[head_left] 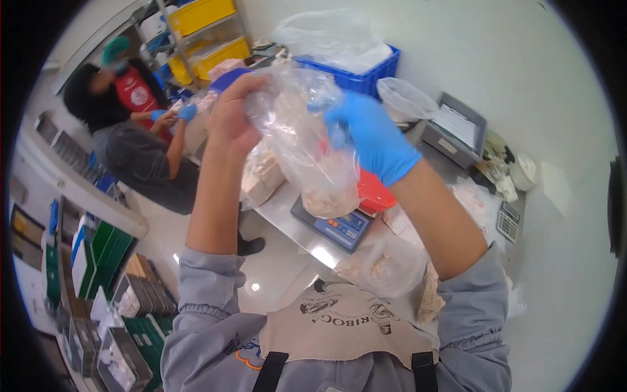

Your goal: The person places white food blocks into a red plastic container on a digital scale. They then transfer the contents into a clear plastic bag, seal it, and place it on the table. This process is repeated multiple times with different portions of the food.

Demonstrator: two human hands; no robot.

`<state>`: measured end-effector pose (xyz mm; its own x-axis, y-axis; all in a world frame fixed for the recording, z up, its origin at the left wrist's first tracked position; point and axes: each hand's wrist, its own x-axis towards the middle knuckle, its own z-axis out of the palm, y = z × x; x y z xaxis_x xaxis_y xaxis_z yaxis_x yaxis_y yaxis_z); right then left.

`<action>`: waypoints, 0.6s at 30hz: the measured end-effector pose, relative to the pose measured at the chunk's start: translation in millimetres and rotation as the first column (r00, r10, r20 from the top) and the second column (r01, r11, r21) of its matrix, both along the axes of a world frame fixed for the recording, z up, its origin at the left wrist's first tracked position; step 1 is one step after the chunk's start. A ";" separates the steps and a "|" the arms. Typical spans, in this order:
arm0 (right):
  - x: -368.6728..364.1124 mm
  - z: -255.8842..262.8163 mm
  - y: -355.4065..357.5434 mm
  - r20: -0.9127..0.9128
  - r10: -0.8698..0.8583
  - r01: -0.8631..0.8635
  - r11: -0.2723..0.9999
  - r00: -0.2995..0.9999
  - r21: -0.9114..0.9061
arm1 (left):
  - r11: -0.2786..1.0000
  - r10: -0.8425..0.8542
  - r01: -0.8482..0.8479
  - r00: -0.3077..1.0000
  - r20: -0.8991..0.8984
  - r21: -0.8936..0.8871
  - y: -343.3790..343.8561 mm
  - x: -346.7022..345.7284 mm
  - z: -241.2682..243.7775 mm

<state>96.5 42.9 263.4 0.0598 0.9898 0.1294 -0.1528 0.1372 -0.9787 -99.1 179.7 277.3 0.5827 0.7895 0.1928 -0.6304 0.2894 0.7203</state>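
My bare left hand (pixel 237 115) grips the upper left side of a clear plastic bag (pixel 303 137). In a blue glove, my right hand (pixel 370 134) holds the bag's upper right side. Pale, crumbly matter sits in the bottom of the bag, which hangs over a digital scale (pixel 343 230) and hides most of its top. Whether the bag touches the scale, I cannot tell. Behind my right wrist a red plastic container (pixel 376 191) shows in part. An open bag (pixel 394 267) with pale crumbs inside lies at the table's near edge.
A filled bag (pixel 262 176) stands left of the scale on the steel table (pixel 279 213). Farther back are a blue crate (pixel 360 81), a grey bin (pixel 455 127) with papers, and a calculator (pixel 508 222). Two people (pixel 142 127) work at the left, near yellow bins (pixel 203 19).
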 end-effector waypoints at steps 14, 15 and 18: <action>-91.9 -98.1 41.1 0.596 0.145 -0.179 0.984 0.790 -0.002 | 0.776 0.630 -0.470 0.540 -0.558 0.421 -124.4 -212.1 -88.1; -96.0 -92.9 35.7 0.601 0.122 -0.180 0.983 0.790 0.037 | 0.757 0.654 -0.499 0.554 -0.516 0.422 -132.0 -213.7 -88.6; -104.8 -47.2 3.7 0.578 0.053 -0.207 0.957 0.815 0.203 | 0.508 0.762 -0.405 0.623 -0.177 0.760 -161.6 -230.6 -67.3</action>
<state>-8.3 46.5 216.3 -0.2262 0.9136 0.3380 0.3775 0.4020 -0.8342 -329.7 18.1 209.9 0.1718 0.7678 0.6173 -0.0281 -0.6225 0.7821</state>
